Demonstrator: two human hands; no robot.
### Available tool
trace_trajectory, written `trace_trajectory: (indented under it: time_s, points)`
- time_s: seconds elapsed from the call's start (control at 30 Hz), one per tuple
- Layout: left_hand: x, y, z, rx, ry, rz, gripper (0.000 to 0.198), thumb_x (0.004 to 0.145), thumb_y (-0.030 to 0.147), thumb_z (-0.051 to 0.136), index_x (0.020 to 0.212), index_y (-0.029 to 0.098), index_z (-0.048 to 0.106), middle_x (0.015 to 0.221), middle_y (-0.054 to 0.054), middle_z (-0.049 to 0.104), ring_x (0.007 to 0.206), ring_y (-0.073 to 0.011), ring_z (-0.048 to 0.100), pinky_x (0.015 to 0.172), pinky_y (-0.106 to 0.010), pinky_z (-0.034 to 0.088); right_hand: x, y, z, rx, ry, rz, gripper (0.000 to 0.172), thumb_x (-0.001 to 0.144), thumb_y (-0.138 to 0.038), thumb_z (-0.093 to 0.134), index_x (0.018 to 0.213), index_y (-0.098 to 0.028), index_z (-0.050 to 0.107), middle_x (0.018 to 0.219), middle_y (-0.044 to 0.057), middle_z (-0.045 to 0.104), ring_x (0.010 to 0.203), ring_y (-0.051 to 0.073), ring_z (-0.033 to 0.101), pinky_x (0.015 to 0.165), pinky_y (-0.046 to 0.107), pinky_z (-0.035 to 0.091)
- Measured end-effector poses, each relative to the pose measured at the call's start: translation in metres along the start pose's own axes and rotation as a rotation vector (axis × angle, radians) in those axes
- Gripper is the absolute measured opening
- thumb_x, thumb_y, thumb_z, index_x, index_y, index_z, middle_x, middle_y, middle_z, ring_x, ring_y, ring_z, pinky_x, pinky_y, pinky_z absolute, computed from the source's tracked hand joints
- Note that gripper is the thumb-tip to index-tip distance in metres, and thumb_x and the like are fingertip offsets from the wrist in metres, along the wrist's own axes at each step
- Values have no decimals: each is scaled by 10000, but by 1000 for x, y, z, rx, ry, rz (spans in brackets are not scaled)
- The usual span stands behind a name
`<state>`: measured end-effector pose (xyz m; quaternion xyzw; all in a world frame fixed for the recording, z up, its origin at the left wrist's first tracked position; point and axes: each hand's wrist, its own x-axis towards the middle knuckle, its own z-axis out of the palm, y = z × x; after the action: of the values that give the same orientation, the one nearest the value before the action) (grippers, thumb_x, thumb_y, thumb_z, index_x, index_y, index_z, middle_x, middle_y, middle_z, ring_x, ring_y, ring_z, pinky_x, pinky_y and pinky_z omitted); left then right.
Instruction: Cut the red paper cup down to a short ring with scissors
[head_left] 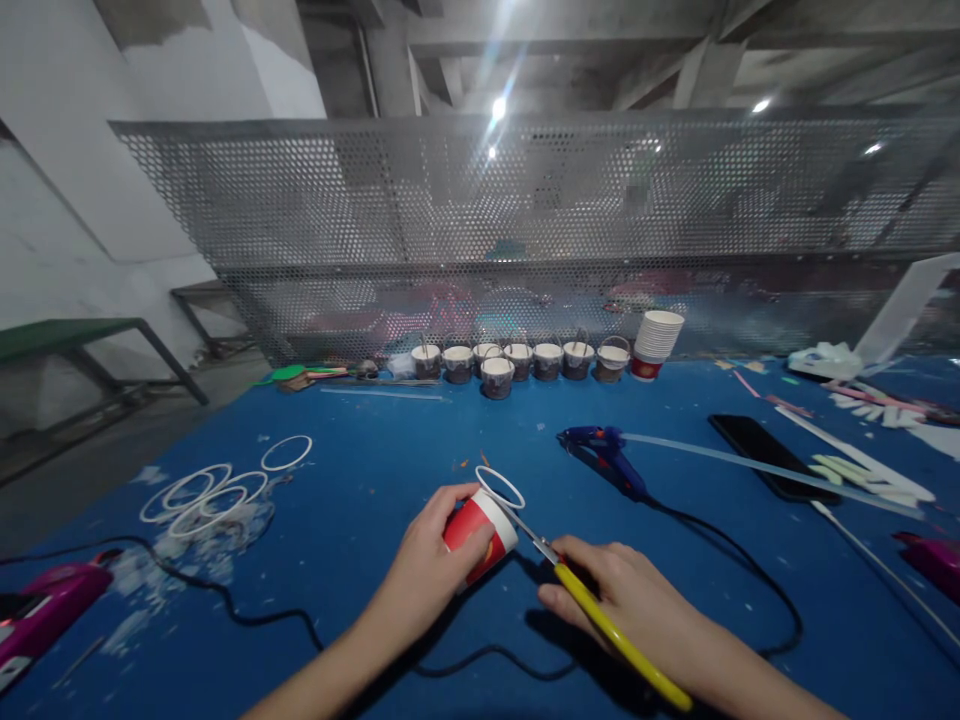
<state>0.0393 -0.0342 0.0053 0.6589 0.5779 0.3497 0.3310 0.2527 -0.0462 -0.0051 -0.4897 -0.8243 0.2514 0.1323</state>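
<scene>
My left hand [429,562] is wrapped round a red paper cup [478,533] lying on its side above the blue table [360,440]. A thin white rim ring [500,487] hangs partly cut from the cup's mouth. My right hand [619,598] grips yellow-handled scissors [600,620], whose blades [534,537] meet the cup's rim.
A blue glue gun [607,455] with a black cord lies right of centre. A black phone [772,455] and white strips lie at the right. Several white rings [217,485] lie at the left. A row of trimmed cups [517,360] and a cup stack [656,343] stand before the perforated screen. Pink glue gun [41,610] at lower left.
</scene>
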Motion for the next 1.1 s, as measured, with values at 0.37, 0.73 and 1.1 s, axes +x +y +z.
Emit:
trace_trajectory:
  time_s: [0.37,0.73,1.1]
  points:
    - [0,-6,1,16,43,109,298,760,281,536,1049,228,587,1070,-59,629,982,-231,575,899,-378,415,-1,3,3,-28,36,-6,271,885,-470,475,841,-222,576,630,-13,629,514,128,531,486,226,237]
    - [4,3,0,-314,25,-151,410,667,358,592,1031,169,591,1010,-92,664,878,-257,617,774,-361,483,0,6,2,138,36,-27,341,892,-490,425,726,-204,511,531,-60,429,473,87,265,460,210,220]
    - [7,-5,-1,-322,83,-101,449,636,317,637,1053,172,562,1031,-95,645,898,-246,602,812,-369,473,-1,4,-2,-16,121,-41,221,831,-426,553,935,-233,588,666,-23,627,541,133,529,513,217,315]
